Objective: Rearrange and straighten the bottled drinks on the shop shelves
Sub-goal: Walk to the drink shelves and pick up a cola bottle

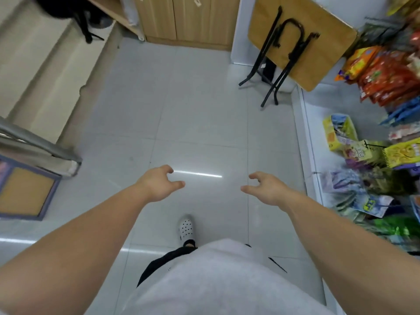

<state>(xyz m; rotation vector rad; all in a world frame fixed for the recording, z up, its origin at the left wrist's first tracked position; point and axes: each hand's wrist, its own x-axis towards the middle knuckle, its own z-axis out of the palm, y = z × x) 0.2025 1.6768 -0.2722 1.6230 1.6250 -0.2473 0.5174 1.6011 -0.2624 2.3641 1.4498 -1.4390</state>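
Currently left hand [159,185] and right hand [267,189] hang loosely curled, empty, over floor [193,110]. No bottled drinks in view, only snack packets [381,76] at right. Best find the drinks shelf before reaching.

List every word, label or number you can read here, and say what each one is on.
No text can be read in this view.
Red snack packets: print blurred.
Yellow packet: characters blurred.
Blue-white packet: yellow lettering, blurred.
Cabinet tag: too small to read.
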